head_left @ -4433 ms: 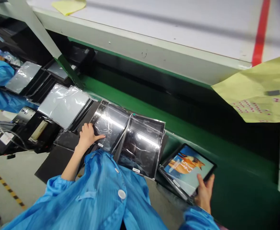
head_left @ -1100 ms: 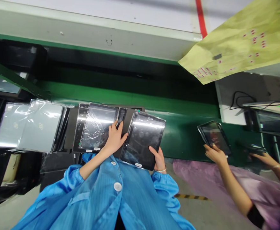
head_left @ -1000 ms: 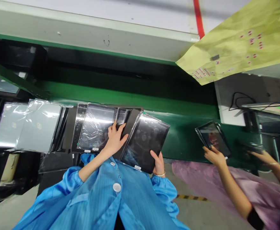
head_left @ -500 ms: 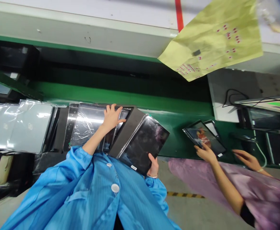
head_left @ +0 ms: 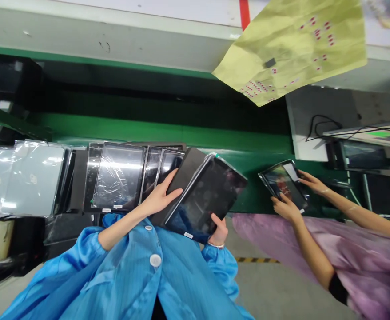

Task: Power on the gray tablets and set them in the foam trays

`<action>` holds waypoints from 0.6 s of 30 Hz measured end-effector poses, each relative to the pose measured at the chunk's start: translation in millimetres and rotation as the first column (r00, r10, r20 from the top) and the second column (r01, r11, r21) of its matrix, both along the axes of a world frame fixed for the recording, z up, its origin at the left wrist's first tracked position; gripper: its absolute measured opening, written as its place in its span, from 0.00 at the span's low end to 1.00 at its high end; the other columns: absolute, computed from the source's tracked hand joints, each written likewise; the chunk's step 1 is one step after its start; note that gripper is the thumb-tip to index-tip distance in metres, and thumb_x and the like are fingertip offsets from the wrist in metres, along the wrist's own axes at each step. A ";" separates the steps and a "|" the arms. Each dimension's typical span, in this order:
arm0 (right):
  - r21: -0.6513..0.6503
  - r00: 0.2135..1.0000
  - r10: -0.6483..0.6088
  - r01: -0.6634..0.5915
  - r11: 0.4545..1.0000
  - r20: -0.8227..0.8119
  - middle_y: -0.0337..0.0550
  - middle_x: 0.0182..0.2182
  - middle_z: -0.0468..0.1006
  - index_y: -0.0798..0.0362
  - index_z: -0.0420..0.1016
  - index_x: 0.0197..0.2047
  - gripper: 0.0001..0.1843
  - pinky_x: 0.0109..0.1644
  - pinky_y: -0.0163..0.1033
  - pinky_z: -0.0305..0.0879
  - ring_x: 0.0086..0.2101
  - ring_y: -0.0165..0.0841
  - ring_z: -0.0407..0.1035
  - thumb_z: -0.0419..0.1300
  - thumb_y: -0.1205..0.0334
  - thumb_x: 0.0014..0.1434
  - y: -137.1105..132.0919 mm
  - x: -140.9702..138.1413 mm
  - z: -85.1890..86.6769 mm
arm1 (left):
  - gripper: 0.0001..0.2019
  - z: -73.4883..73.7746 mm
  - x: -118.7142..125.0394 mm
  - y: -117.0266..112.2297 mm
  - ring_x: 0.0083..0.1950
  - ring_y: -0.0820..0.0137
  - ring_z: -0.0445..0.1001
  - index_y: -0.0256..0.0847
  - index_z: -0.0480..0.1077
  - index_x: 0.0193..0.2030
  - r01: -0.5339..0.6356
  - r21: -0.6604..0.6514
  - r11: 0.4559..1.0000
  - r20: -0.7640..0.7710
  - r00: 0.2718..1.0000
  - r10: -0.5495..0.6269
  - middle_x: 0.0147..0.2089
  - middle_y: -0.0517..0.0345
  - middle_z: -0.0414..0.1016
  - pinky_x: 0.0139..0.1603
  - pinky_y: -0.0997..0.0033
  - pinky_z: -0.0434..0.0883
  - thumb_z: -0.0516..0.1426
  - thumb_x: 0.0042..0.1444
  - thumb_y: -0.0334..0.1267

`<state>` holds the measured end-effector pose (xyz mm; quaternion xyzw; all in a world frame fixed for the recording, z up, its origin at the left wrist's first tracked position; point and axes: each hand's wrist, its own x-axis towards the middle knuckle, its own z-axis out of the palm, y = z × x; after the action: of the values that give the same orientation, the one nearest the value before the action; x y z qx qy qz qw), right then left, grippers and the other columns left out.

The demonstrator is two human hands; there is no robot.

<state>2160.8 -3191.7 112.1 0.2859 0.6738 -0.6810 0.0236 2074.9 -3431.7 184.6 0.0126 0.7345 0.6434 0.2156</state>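
Note:
A dark-screened tablet (head_left: 208, 195) in clear wrap is tilted up at the middle. My right hand (head_left: 219, 229) grips its near bottom edge. A black flat panel (head_left: 181, 178) leans right behind that tablet, and my left hand (head_left: 160, 198) is closed on its left edge, thumb on the front. To the left, several more wrapped tablets (head_left: 118, 178) stand in a row against the green conveyor side (head_left: 168, 133).
Silver wrapped tablets (head_left: 31, 178) stand further left. A yellow sheet (head_left: 291, 44) with red dots hangs over the white shelf edge (head_left: 115, 35). At the right a person in a pink coat holds another tablet (head_left: 283, 182) with both hands. Cabled equipment (head_left: 364, 151) fills the far right.
My left hand came off the top of the standing tablets and down onto the black panel. The wrapped tablet in my right hand has tipped further right. The co-worker's second hand reached their tablet.

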 end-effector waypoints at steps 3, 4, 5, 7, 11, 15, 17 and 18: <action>-0.035 0.996 -0.086 0.086 0.996 0.020 0.38 0.30 0.87 0.36 0.84 0.37 0.13 0.38 0.48 0.80 0.32 0.46 0.84 0.65 0.43 0.50 -1.1 -4.8 14.4 | 0.39 0.4 3.4 0.9 0.78 0.57 0.60 0.46 0.53 0.77 -0.095 0.074 0.993 0.054 0.994 0.092 0.79 0.52 0.60 0.78 0.58 0.59 0.56 0.64 0.58; -0.046 0.995 -0.102 0.103 0.994 0.023 0.38 0.32 0.88 0.36 0.83 0.37 0.13 0.40 0.48 0.81 0.34 0.46 0.84 0.66 0.44 0.49 -2.4 -6.8 19.0 | 0.38 1.1 3.2 0.4 0.79 0.57 0.59 0.46 0.54 0.77 -0.126 0.074 0.989 0.061 0.991 0.122 0.79 0.53 0.60 0.79 0.58 0.58 0.56 0.65 0.58; -0.058 0.993 -0.114 0.115 0.992 0.025 0.39 0.33 0.88 0.37 0.83 0.37 0.12 0.42 0.48 0.80 0.35 0.46 0.84 0.67 0.46 0.48 -4.1 -8.9 23.2 | 0.37 2.1 2.9 -0.6 0.79 0.58 0.58 0.47 0.55 0.76 -0.151 0.072 0.986 0.066 0.987 0.147 0.79 0.53 0.60 0.79 0.58 0.58 0.55 0.65 0.58; -0.083 0.991 -0.130 0.132 0.988 0.030 0.38 0.35 0.88 0.37 0.83 0.36 0.13 0.46 0.48 0.80 0.38 0.46 0.84 0.69 0.48 0.45 -9.0 -12.4 30.1 | 0.38 4.7 2.5 -4.3 0.79 0.57 0.58 0.46 0.55 0.76 -0.178 0.058 0.982 0.066 0.982 0.174 0.79 0.52 0.60 0.78 0.57 0.58 0.56 0.64 0.59; -0.125 0.992 -0.119 0.125 0.984 0.050 0.38 0.35 0.88 0.41 0.82 0.40 0.18 0.49 0.50 0.79 0.39 0.45 0.83 0.70 0.49 0.44 -21.8 -16.3 39.7 | 0.42 10.0 4.0 -12.4 0.80 0.56 0.55 0.45 0.51 0.77 -0.157 0.004 0.988 0.041 0.987 0.157 0.79 0.50 0.60 0.79 0.57 0.56 0.58 0.62 0.60; -0.136 0.994 -0.099 0.105 0.985 0.054 0.39 0.38 0.88 0.43 0.81 0.45 0.26 0.50 0.49 0.79 0.42 0.46 0.81 0.73 0.49 0.41 -33.0 -20.3 52.4 | 0.45 10.5 6.7 -15.2 0.80 0.55 0.55 0.46 0.52 0.77 -0.189 -0.001 0.982 0.037 0.981 0.189 0.78 0.49 0.60 0.79 0.55 0.56 0.61 0.58 0.59; -0.134 0.995 -0.084 0.089 0.987 0.046 0.40 0.39 0.88 0.42 0.81 0.47 0.30 0.50 0.48 0.79 0.42 0.45 0.81 0.75 0.50 0.38 -36.7 -23.6 61.8 | 0.45 9.1 8.4 -18.1 0.79 0.54 0.59 0.46 0.55 0.75 -0.233 -0.006 0.973 0.044 0.972 0.233 0.77 0.49 0.62 0.78 0.55 0.59 0.63 0.55 0.58; -0.134 0.996 -0.074 0.079 0.988 0.042 0.40 0.39 0.87 0.42 0.81 0.48 0.32 0.50 0.48 0.79 0.42 0.44 0.80 0.77 0.51 0.37 -38.2 -25.0 67.3 | 0.44 8.3 9.4 -20.6 0.77 0.54 0.61 0.46 0.56 0.75 -0.254 -0.011 0.967 0.050 0.966 0.255 0.76 0.49 0.63 0.77 0.55 0.61 0.64 0.54 0.58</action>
<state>2135.8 -3229.9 179.4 0.3219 0.6140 -0.7201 0.0292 2084.2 -3452.2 192.8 -0.0987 0.7257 0.6642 0.1500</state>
